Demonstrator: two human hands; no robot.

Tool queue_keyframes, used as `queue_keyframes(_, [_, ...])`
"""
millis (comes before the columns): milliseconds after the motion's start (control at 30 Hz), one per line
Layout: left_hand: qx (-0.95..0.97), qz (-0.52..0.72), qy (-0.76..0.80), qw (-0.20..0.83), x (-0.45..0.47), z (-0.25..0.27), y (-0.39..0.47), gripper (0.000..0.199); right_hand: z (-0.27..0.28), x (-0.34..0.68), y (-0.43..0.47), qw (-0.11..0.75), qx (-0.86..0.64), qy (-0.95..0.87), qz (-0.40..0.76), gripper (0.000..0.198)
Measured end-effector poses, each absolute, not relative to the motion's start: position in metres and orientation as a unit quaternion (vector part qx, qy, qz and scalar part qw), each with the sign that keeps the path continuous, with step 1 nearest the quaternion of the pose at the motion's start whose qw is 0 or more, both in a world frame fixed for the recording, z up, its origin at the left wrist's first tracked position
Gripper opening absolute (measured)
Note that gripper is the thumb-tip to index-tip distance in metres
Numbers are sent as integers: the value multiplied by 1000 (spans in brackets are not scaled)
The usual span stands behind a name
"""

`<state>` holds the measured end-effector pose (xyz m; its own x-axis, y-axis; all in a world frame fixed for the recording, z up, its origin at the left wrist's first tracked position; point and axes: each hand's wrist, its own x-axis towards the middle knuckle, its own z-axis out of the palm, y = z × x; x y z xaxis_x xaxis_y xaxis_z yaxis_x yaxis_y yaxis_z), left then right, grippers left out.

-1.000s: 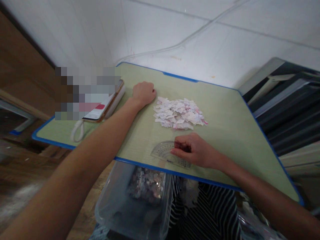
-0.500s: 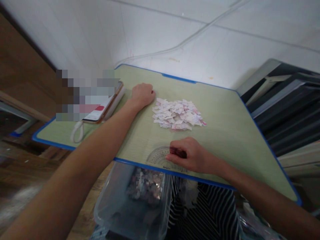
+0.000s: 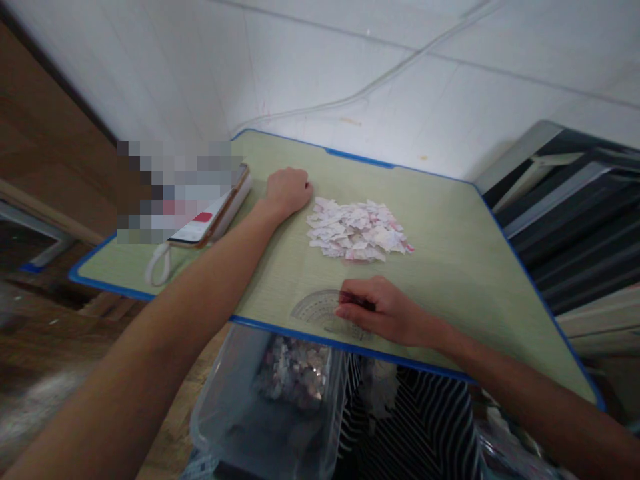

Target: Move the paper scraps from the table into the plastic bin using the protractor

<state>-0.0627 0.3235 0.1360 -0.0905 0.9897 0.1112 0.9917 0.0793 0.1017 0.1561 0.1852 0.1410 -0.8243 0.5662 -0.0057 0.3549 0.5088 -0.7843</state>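
Note:
A heap of torn paper scraps (image 3: 357, 230), white with pink patches, lies on the pale green tabletop (image 3: 440, 227). Just left of the heap, my left hand (image 3: 289, 189) rests on the table in a loose fist; its curled fingers hide whatever may be inside. Nearer to me, by the table's front edge, is a clear half-round protractor (image 3: 315, 310). My right hand (image 3: 387, 310) is closed over its right part, thumb and fingers pinching it, and covers that part.
On the left lies a phone (image 3: 200, 223) with a white strap (image 3: 159, 267), partly pixelated. A clear plastic bin (image 3: 270, 427) below the front edge holds many scraps. Dark folded panels (image 3: 580, 207) lean at the right. A white wall (image 3: 310, 60) with a cable stands behind.
The protractor has turned and shifted slightly to the left under my right hand. My left hand and the paper heap stay in place; the view has moved a little.

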Motion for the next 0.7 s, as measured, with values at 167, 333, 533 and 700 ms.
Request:
queue_keyframes(167, [-679,-75,-730,6,-61,138,322,50,139,133,188,127,-341,-865,345,28])
queue_keyframes(333, [-686,-83,-723,10,-63,136,324,49,145,111,189,99,-342,-874,331,24])
queue_keyframes(533, [-687,-96,-720,9,-64,133,325,49,143,114,185,109,-323,-871,354,26])
queue_keyframes(700, [-688,-95,-720,11,-64,133,325,49,142,116,184,106,-314,-873,358,26])
